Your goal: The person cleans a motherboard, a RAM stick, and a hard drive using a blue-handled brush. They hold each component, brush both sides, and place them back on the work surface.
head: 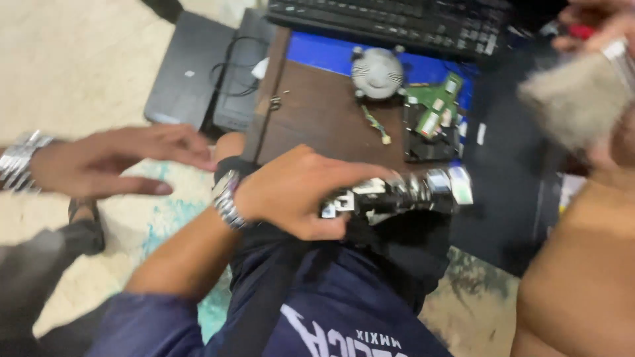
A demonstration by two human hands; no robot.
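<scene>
Left hand (297,192) clamped round blurred black-and-silver part (397,192), fingers curled tight, held over lap just below brown board (317,112). Right hand (589,86) up top right gripping wide brush (569,99), fingers closed on handle. Another person's hand (112,162) at left, fingers flat. Fan (377,71), green circuit board (433,109) on board; keyboard (390,20) behind.

Lighting is even, moderately bright indoor light with no single source evident; shadows are soft and weak. The pale tiled floor (73,59) at ten o'clock is the brightest area, near washed out. Small glare spots show on the silver metal wristwatch (226,198) near centre and on the silver bracelet (18,162) at nine o'clock. Motion blur is heavy throughout: the grey-bristled brush (572,99) at two o'clock is smeared, and the black and white electronic part (397,194) at centre is streaked sideways. The black keyboard (390,20) at twelve o'clock is dim and soft. Dark clothing at six o'clock loses detail.
</scene>
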